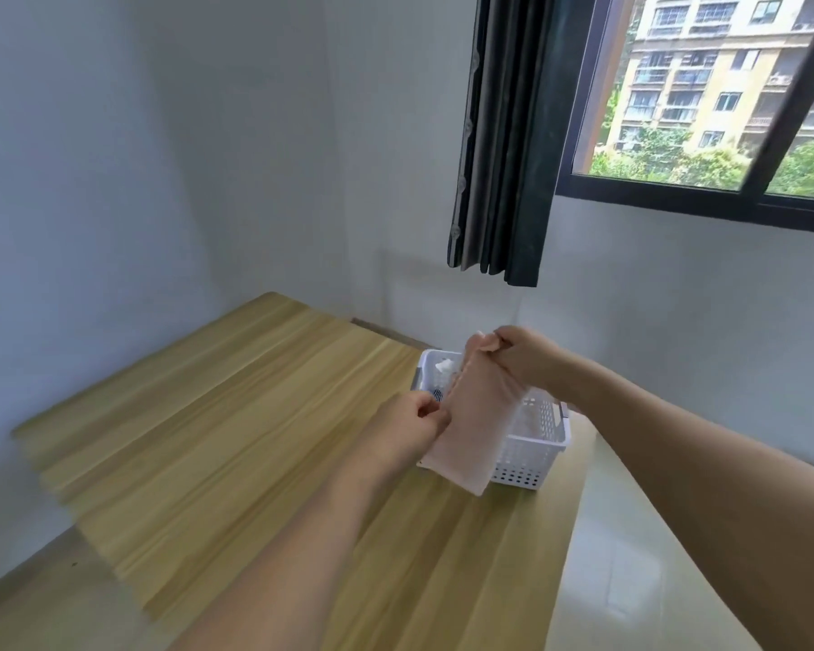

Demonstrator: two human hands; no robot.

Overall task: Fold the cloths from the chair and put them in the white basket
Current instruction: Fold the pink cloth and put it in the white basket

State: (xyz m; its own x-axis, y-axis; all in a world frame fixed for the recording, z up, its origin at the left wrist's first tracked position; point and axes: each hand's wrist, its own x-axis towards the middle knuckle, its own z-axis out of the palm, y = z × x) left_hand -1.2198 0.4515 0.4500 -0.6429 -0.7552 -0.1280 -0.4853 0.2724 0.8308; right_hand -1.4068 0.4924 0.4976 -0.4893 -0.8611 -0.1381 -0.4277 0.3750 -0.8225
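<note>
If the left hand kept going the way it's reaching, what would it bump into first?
Probably the pink cloth that the left hand already pinches at its edge; behind it stands the white basket on the wooden table. Depth is hard to judge from one view.

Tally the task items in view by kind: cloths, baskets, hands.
Pale pink cloth held up by both hands: 1
White perforated plastic basket, with some cloth items inside that are too hidden to count: 1
Hands, left hand and right hand: 2
Total: 4
</note>
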